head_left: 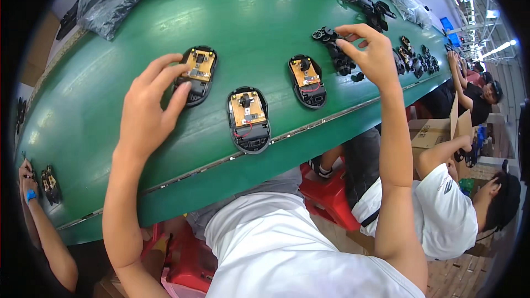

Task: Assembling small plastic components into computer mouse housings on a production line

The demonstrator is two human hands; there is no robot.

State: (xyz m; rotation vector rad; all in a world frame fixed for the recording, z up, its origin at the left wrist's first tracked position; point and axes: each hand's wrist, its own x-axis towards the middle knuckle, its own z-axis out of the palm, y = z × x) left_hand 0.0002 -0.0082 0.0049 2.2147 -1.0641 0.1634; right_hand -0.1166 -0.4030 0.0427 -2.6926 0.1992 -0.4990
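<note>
My left hand is at an opened computer mouse base, its thumb and fingertips curled over the left edge. That base is a black shell with a tan circuit board and a dark scroll wheel. Two similar mouse bases lie to the right, one nearer me and another farther right; thin red wires show in both. My right hand hovers by a pile of small black plastic parts. Its thumb and index finger are apart beside the round black pieces, and I see nothing between them.
Black shells are heaped at the far right of the green work surface. More mouse assemblies lie farther right, others at far left. A plastic bag sits at the back left. Co-workers sit on both sides.
</note>
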